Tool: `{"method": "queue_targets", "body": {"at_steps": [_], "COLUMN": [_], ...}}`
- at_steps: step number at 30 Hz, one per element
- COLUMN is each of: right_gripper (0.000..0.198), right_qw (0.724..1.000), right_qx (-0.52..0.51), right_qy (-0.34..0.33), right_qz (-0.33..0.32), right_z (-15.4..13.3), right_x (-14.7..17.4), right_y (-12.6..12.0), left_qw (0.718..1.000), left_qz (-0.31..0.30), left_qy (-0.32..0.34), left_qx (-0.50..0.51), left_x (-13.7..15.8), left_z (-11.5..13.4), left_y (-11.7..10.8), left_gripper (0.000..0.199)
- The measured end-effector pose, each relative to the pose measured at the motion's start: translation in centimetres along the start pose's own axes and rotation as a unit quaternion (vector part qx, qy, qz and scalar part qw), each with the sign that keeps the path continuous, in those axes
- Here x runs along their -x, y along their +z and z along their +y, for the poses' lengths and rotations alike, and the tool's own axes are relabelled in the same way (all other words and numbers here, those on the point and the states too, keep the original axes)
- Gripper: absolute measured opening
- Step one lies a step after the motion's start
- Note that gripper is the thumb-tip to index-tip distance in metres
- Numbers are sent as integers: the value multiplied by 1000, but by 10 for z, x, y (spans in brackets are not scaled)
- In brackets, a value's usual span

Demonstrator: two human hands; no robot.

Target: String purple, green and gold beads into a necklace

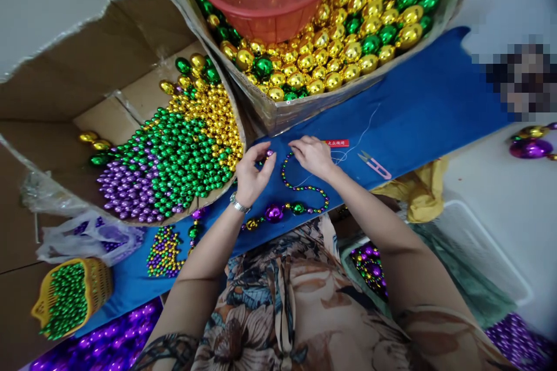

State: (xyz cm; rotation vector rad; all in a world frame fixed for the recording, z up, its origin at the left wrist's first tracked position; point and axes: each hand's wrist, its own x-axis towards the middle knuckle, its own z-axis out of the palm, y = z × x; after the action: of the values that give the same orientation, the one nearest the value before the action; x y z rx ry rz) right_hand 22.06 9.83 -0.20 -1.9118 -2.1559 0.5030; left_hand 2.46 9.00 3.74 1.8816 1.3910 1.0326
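Fingers on your left hand (251, 181) curl with a small gap toward the thumb, lightly closed on a few small beads (269, 153), a purple one at the tips. Your right hand (314, 157) has its fingertips drawn close together at the far end of the bead string (300, 188); you cannot tell there whether they grip it. That string snakes over the smooth blue cloth (439, 87) between your forearms: tiny shiny round beads, then bigger glossy green, purple and gold balls close to the cloth's near edge. Fine white thread (364, 130) loops loosely right of your right hand, near a flat red strip (338, 143) and pink snips (376, 166), blades parted. Just beside your left hand stands the rough edge of a cardboard box (47, 90) of mixed beads. Beyond both hands, a second box (300, 106) of egg-shaped gold and green beads walls off the far side; a round red plastic tub (272, 17) sits in it. Bare cloth stretches off to the far right, past the snips.
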Motion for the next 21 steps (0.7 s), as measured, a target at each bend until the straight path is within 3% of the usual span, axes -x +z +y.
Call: {"method": "queue_targets", "body": {"at_steps": [6, 11, 17, 21], "right_gripper": [38, 37, 36, 38], "right_qw": [1000, 999, 1000, 999], "right_qx": [-12, -6, 13, 23], "right_qy": [-20, -32, -25, -37], "right_qz": [-3, -6, -4, -12], "right_z": [-8, -13, -16, -20], "right_x": [-3, -4, -3, -3], "right_y": [6, 5, 3, 4], "left_qw": [985, 970, 973, 986], "left_qz": [29, 21, -48, -135], "left_qy": [-82, -132, -158, -95], "left_qx": [149, 201, 163, 24], "left_x": [27, 49, 68, 72], "left_z": [7, 1, -17, -23], "left_y": [-38, -50, -47, -41], "left_gripper": [30, 30, 29, 21]}}
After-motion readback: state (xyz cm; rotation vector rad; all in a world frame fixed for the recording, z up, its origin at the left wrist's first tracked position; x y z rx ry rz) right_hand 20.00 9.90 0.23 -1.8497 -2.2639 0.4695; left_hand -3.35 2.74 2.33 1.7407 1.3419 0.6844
